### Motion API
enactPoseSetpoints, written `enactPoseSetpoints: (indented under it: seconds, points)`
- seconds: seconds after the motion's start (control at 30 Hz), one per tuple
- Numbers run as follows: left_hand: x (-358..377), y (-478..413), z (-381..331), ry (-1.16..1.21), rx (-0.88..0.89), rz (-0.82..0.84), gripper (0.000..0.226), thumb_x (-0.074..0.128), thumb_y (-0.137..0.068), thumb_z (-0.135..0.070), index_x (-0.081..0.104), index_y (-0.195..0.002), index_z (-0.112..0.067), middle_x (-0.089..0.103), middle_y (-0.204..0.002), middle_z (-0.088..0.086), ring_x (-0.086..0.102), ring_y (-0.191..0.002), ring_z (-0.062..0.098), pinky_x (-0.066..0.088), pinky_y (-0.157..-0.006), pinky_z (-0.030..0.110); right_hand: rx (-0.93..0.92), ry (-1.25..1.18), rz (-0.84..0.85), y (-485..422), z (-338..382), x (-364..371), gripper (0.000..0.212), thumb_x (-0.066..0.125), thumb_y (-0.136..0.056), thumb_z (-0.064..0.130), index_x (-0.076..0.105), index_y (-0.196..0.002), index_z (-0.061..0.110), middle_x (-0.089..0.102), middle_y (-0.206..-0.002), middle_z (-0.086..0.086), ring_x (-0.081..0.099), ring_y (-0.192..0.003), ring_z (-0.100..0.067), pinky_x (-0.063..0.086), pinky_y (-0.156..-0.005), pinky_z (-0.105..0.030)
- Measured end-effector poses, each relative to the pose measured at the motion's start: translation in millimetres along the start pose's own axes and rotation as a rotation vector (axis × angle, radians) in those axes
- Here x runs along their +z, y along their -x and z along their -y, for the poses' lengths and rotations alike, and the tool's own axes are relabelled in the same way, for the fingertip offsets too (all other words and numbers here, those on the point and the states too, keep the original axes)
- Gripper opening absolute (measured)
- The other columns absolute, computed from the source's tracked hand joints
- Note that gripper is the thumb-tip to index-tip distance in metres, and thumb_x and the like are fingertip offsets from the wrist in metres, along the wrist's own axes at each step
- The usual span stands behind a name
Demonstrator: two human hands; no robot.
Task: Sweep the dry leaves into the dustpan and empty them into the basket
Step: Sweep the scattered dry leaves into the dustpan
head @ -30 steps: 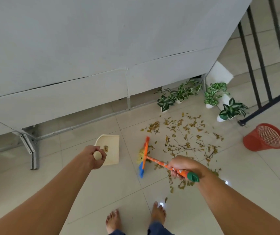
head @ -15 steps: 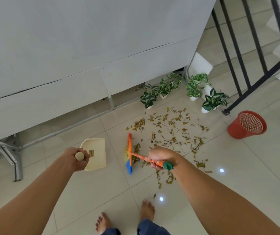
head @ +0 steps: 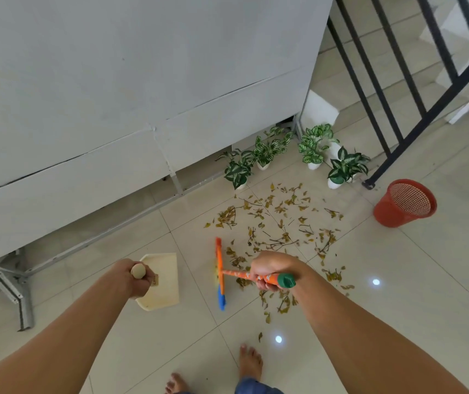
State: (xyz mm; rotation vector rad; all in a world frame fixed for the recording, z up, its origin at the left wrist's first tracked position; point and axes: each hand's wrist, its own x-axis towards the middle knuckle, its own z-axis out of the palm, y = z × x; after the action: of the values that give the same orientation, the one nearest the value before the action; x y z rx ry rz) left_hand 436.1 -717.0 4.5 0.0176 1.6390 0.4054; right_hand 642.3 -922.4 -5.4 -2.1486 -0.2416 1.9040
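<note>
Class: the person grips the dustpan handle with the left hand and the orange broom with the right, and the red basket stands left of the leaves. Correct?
In the head view the red basket stands right of the leaves, not left. The left hand does grip the dustpan handle and the right hand the orange broom.

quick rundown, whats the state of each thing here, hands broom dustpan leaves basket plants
left hand, grips the handle of the dustpan
right hand, grips the handle of the broom
dustpan, held low, no leaves in it
broom, head down at the near edge of the leaves
dry leaves, scattered loose on the floor, not yet gathered
basket, open, no leaves visible inside
potted plants, upright
</note>
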Motion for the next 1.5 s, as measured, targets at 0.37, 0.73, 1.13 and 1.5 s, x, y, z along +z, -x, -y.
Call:
enactPoseSetpoints:
  seconds: [0.37, 0.73, 1.13, 1.5]
  points:
    - [8, 6, -25, -0.014, 0.035, 0.002, 0.015, 0.045, -0.098, 0.003, 0.053, -0.108, -0.004, 0.046, -0.075, 0.006, 0.041, -0.05, 0.007, 0.037, -0.03, 0.011, -0.087, -0.179, 0.006, -22, 55, -6, 0.034, 0.045, -0.094, 0.005, 0.044, -0.128, 0.004, 0.054, -0.072, -0.004, 0.045, -0.045, -0.004, 0.037, -0.035, -0.015]
    - [23, -24, -92, -0.153, 0.051, 0.103, 0.02, 0.041, -0.097, 0.007, 0.05, -0.082, -0.002, 0.049, -0.066, 0.01, 0.038, -0.02, 0.012, 0.036, -0.029, 0.012, 0.006, -0.392, -0.084, -37, 106, 21, 0.017, 0.036, -0.095, 0.001, 0.052, -0.09, 0.005, 0.052, -0.071, -0.004, 0.043, -0.034, -0.003, 0.036, -0.03, -0.013]
    - [41, -42, -144, -0.252, 0.037, 0.142, 0.013, 0.045, -0.096, 0.006, 0.056, -0.093, -0.001, 0.048, -0.073, 0.008, 0.036, -0.019, 0.012, 0.036, -0.029, 0.011, -0.053, -0.415, -0.05, -83, 171, 49, 0.015, 0.043, -0.097, 0.011, 0.052, -0.108, 0.006, 0.05, -0.065, 0.0, 0.042, -0.045, -0.003, 0.036, -0.033, -0.015]
    - [29, -61, -164, -0.277, -0.012, 0.153, 0.024, 0.043, -0.097, 0.005, 0.05, -0.075, -0.003, 0.045, -0.071, 0.005, 0.035, -0.018, 0.01, 0.036, -0.029, 0.01, 0.051, -0.511, -0.109, -55, 152, 70, 0.02, 0.042, -0.097, 0.007, 0.057, -0.084, 0.012, 0.047, -0.064, 0.0, 0.042, -0.036, -0.002, 0.033, -0.032, -0.013]
